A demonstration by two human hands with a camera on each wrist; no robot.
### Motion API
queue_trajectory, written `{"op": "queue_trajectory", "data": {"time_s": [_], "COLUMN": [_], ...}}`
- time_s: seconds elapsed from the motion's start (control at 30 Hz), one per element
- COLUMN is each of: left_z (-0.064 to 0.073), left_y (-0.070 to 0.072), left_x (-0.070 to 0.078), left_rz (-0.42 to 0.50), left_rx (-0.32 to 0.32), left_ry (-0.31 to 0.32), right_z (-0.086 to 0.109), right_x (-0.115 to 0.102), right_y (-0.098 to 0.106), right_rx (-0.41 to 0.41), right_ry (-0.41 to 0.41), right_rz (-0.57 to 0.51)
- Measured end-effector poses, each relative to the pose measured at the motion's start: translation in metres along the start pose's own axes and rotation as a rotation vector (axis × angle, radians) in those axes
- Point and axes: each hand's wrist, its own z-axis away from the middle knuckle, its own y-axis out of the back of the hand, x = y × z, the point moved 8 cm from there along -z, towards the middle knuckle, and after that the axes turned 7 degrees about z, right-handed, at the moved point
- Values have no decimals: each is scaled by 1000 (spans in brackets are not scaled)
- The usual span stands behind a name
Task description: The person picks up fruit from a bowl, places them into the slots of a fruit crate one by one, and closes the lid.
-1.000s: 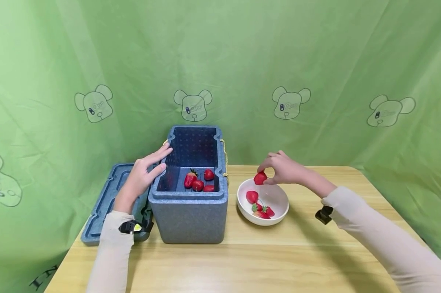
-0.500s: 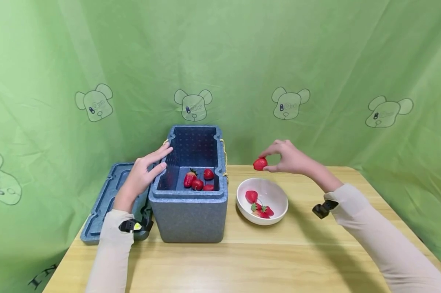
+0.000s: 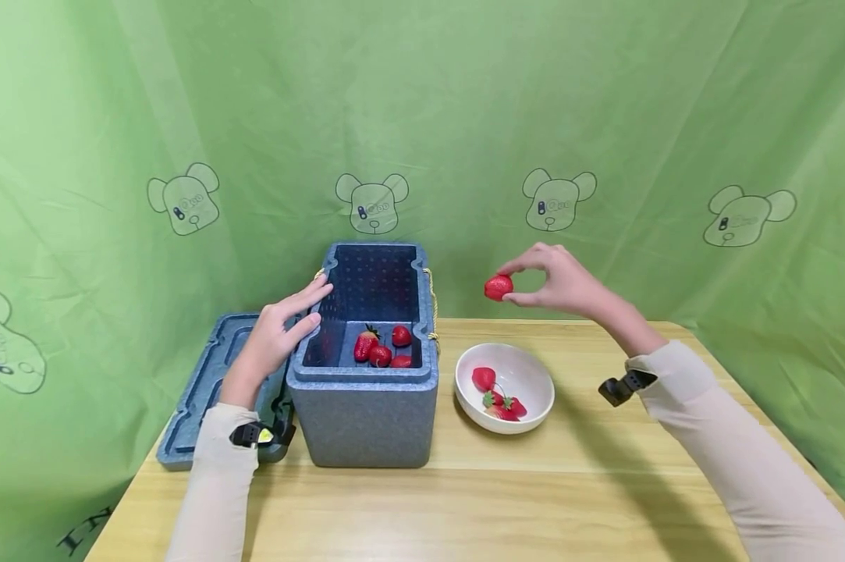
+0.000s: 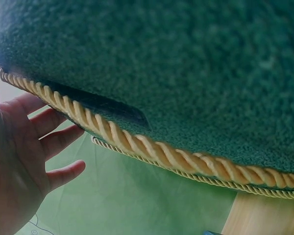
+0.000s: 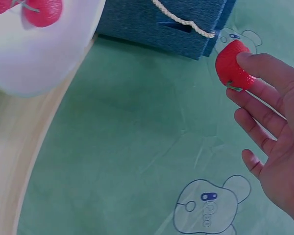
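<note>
Between thumb and fingertips, my right hand (image 3: pixel 566 282) pinches a red strawberry (image 3: pixel 498 287), raised above and behind the white bowl (image 3: pixel 464 402). A green leaf tip shows on that strawberry (image 5: pixel 233 66) in the right wrist view. Several more strawberries (image 3: pixel 484 379) lie in the bowl. My left hand (image 3: pixel 271 339) rests on the left rim of the blue-grey foam box (image 3: pixel 362 425), fingers extended. Several strawberries (image 3: pixel 380 356) sit on the floor of the box. In the left wrist view, the left fingers are beside the box's twisted yellow rope (image 4: pixel 161 152).
The box lid (image 3: pixel 204 406) lies flat on the wooden table (image 3: pixel 464 507), left of the box and partly behind the left arm. Another rope handle (image 3: pixel 432 304) hangs on the box's right side. A green curtain (image 3: pixel 464 94) with bear-head prints surrounds the table.
My right hand has lifted the strawberry up out of the bowl's opening to well above it. My left hand has stayed on the box rim.
</note>
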Motion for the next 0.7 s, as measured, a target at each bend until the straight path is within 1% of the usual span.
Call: {"op": "queue_trajectory", "data": {"time_s": [0.17, 0.43, 0.7], "left_z": [0, 0, 0], "left_y": [0, 1, 0], "left_x": [0, 1, -1], "left_rz": [-1, 6, 1], "left_rx": [2, 3, -3], "left_ry": [6, 6, 0], "right_z": [-8, -21, -32], "right_x": [-9, -26, -47], "right_y": [14, 36, 47], "right_rx": [46, 105, 154], "right_ry": [13, 68, 163], "right_rz": [-13, 24, 45]}}
